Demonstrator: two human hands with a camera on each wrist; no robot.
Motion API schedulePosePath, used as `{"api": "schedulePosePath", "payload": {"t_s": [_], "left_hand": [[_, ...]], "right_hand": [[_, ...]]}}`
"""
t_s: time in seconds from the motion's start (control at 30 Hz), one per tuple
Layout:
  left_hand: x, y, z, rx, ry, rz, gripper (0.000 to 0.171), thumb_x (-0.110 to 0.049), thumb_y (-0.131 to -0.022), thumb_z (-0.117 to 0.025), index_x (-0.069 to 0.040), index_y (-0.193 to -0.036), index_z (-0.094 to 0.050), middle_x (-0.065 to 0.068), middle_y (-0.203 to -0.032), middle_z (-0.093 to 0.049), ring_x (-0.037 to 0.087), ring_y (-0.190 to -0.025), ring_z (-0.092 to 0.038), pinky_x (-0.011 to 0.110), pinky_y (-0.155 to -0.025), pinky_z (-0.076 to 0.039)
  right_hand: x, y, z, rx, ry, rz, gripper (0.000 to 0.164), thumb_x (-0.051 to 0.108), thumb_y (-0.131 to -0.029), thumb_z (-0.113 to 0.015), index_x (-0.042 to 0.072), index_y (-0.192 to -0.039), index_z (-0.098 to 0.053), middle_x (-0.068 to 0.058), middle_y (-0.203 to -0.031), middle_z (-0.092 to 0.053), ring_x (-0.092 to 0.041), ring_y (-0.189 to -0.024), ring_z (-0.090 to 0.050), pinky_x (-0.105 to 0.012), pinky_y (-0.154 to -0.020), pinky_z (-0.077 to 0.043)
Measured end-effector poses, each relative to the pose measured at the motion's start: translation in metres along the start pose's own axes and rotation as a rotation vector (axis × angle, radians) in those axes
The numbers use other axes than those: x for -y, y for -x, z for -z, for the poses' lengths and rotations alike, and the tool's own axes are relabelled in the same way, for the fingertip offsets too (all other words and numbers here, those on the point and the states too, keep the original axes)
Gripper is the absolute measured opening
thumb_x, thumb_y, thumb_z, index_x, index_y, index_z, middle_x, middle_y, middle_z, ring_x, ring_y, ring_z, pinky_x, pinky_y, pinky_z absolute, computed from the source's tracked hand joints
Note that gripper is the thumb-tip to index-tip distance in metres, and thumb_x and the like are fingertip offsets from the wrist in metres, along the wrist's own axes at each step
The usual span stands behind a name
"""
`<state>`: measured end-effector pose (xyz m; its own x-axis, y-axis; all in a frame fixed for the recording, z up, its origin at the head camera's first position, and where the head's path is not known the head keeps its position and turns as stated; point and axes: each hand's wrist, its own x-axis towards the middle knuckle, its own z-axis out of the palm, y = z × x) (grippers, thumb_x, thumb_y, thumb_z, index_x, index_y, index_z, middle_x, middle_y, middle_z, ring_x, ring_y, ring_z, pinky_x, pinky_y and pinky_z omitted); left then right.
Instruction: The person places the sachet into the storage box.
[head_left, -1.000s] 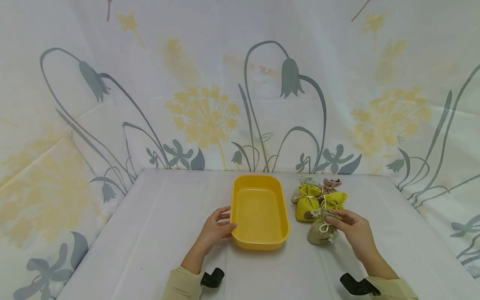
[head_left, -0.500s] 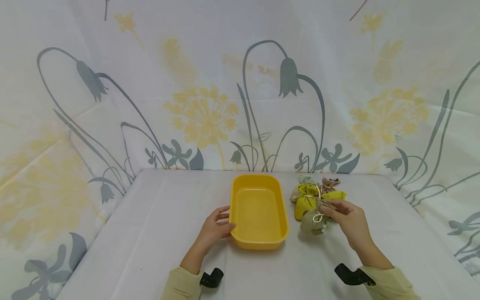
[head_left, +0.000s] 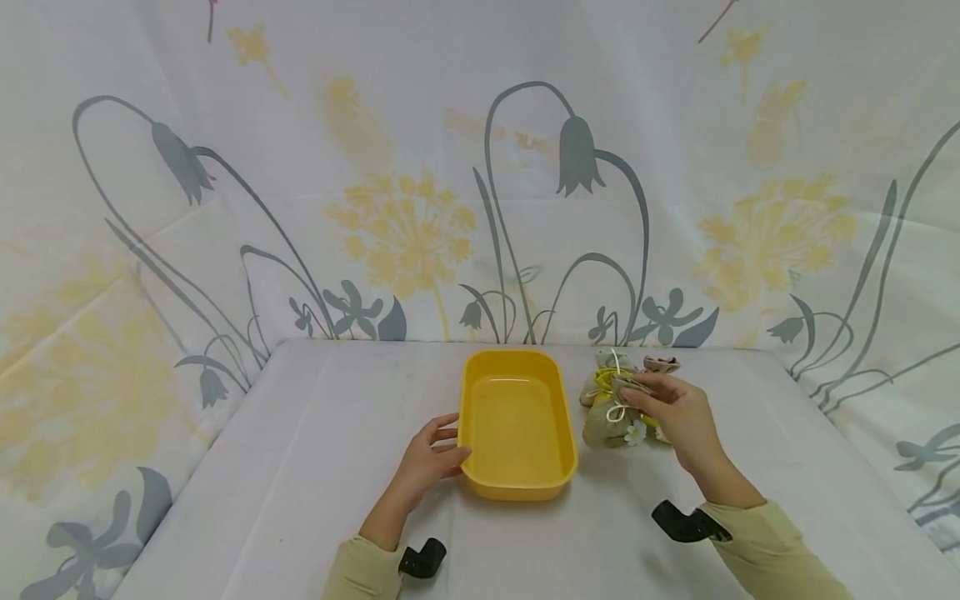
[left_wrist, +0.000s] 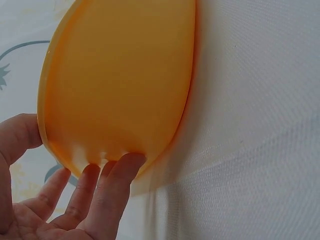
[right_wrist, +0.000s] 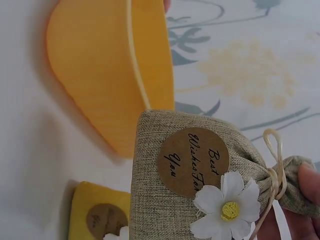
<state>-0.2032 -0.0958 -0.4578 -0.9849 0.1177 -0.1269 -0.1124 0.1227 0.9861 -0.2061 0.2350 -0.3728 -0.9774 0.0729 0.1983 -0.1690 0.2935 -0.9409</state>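
My right hand point(head_left: 678, 417) pinches the gathered neck of a beige linen drawstring sachet point(head_left: 603, 423). In the right wrist view the sachet point(right_wrist: 175, 155) carries a round brown "Best Wishes For You" sticker, a white fabric flower and a tied cord. It hangs beside the right side of a yellow plastic tray point(head_left: 467, 375), overlapping other sachets behind it. At the tray's left side my left hand point(head_left: 427, 454) holds on, thumb at the rim and fingers against the outer wall. The left wrist view shows these fingertips on the tray's wall point(left_wrist: 120, 90).
Behind the held sachet stand several more: a yellow one point(right_wrist: 82, 210), a pale grey one point(head_left: 606, 360) and a pinkish one point(head_left: 662, 364). A white cloth point(head_left: 337, 400) covers the table, with a flower-printed curtain point(head_left: 420, 125) at the back and sides.
My right hand has lifted the beige sachet and brought it up and left toward the tray, past the yellow sachets. The left hand and the tray have stayed in place.
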Motion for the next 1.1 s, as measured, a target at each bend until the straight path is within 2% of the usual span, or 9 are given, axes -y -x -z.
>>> {"api": "schedulePosePath", "payload": {"t_s": [0.07, 0.2, 0.3, 0.6, 0.87, 1.0, 1.1], "left_hand": [[0.0, 0.0, 0.0, 0.005, 0.0, -0.007, 0.061, -0.014, -0.083, -0.07, -0.006, -0.137, -0.042, 0.019, -0.126, -0.049, 0.031, -0.104, -0.057, 0.035, -0.074, -0.055], [0.001, 0.0, 0.001, 0.015, 0.009, -0.016, 0.061, -0.012, -0.083, -0.069, -0.005, -0.137, -0.042, 0.02, -0.126, -0.049, 0.031, -0.104, -0.057, 0.036, -0.074, -0.055], [0.001, 0.0, 0.002, 0.017, 0.012, -0.015, 0.061, -0.013, -0.083, -0.07, -0.006, -0.137, -0.042, 0.02, -0.126, -0.049, 0.03, -0.104, -0.058, 0.035, -0.074, -0.055], [0.0, 0.0, 0.001, 0.015, 0.019, -0.02, 0.062, -0.013, -0.082, -0.07, -0.005, -0.137, -0.042, 0.02, -0.125, -0.049, 0.031, -0.104, -0.058, 0.036, -0.074, -0.055], [0.0, 0.0, 0.0, 0.005, 0.013, -0.001, 0.062, -0.014, -0.081, -0.071, -0.007, -0.136, -0.043, 0.019, -0.125, -0.05, 0.029, -0.103, -0.058, 0.035, -0.073, -0.056], [0.001, 0.0, 0.001, 0.015, 0.012, -0.012, 0.063, -0.015, -0.082, -0.071, -0.006, -0.137, -0.042, 0.02, -0.125, -0.049, 0.031, -0.104, -0.058, 0.036, -0.073, -0.056], [0.0, 0.001, 0.002, 0.019, 0.017, -0.014, 0.063, -0.015, -0.083, -0.071, -0.006, -0.138, -0.041, 0.02, -0.125, -0.049, 0.031, -0.105, -0.057, 0.035, -0.074, -0.055]], "right_hand": [[0.001, -0.003, -0.003, 0.004, -0.013, 0.015, 0.042, 0.017, -0.084, -0.07, -0.012, -0.113, -0.059, 0.006, -0.104, -0.059, 0.003, -0.085, -0.057, -0.018, -0.07, -0.052], [0.002, -0.007, -0.009, 0.025, -0.061, 0.044, 0.037, 0.013, -0.085, -0.069, -0.012, -0.111, -0.06, 0.012, -0.091, -0.063, -0.001, -0.08, -0.061, -0.019, -0.07, -0.053], [0.002, -0.011, -0.014, 0.048, -0.081, 0.055, 0.035, 0.011, -0.085, -0.068, -0.013, -0.11, -0.06, 0.014, -0.088, -0.064, -0.001, -0.08, -0.061, -0.019, -0.07, -0.053], [0.006, -0.024, -0.031, 0.07, -0.079, 0.026, 0.04, 0.016, -0.085, -0.069, -0.009, -0.115, -0.06, 0.005, -0.095, -0.065, -0.004, -0.082, -0.061, -0.021, -0.072, -0.053], [0.008, -0.035, -0.049, 0.084, -0.054, -0.027, 0.039, 0.02, -0.085, -0.069, -0.005, -0.115, -0.062, -0.012, -0.107, -0.063, -0.006, -0.084, -0.061, -0.022, -0.074, -0.053], [0.01, -0.04, -0.057, 0.088, -0.045, -0.052, 0.038, 0.022, -0.085, -0.069, -0.002, -0.114, -0.063, -0.013, -0.109, -0.063, -0.008, -0.088, -0.061, -0.023, -0.076, -0.053], [0.012, -0.043, -0.063, 0.099, -0.038, -0.041, 0.036, 0.02, -0.085, -0.069, -0.001, -0.113, -0.064, -0.013, -0.109, -0.064, -0.012, -0.09, -0.062, -0.024, -0.076, -0.053]]}}
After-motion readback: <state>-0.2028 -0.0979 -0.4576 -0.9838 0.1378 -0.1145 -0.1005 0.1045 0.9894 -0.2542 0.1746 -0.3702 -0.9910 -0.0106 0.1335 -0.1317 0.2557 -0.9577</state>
